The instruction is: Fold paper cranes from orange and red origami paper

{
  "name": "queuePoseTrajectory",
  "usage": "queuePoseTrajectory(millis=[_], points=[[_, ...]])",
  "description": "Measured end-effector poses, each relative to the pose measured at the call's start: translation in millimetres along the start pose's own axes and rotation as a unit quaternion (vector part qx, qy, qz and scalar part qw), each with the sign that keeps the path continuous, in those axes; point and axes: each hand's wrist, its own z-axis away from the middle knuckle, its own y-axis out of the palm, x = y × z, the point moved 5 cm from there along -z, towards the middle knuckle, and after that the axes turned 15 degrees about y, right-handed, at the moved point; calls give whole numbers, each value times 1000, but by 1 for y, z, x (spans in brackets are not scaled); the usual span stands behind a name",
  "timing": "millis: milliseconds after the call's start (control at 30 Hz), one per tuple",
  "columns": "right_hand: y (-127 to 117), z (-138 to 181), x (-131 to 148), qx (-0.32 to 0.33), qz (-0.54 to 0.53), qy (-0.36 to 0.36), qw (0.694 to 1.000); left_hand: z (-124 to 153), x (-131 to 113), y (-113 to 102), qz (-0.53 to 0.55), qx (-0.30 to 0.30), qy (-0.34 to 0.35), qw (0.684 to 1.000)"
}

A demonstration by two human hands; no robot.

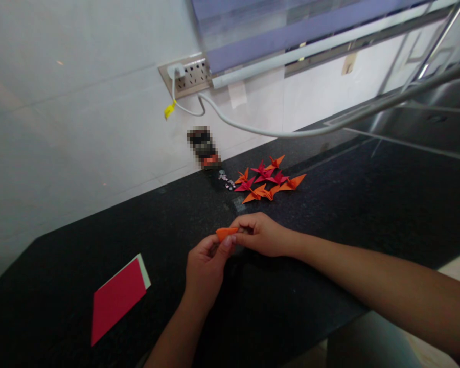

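Between my two hands is a small piece of folded orange paper [226, 233], held a little above the dark countertop. My left hand [208, 266] pinches it from the left, thumb on the near side. From the right, my right hand [263, 235] grips its other end with thumb and curled fingers. Part of the paper is hidden by the fingertips. Beyond the hands stand several folded paper cranes [257, 193], some orange and some red. A stack of red paper squares [118, 299], with a pale sheet showing beneath, lies to the left of my left hand.
A phone [203, 147], its screen blurred out, leans against the white wall with a beaded strap [227, 181] beside it. A white cable [253, 130] runs from the wall socket [191, 74] across to the right. The sink [437, 117] is at the far right of the black countertop [168, 214].
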Motion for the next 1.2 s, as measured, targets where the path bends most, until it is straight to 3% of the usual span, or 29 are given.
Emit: queuePoseTrajectory(millis=[1200], points=[[2,1,1,23,-40,9,999,0,-5,1,-7,19,11,1000]])
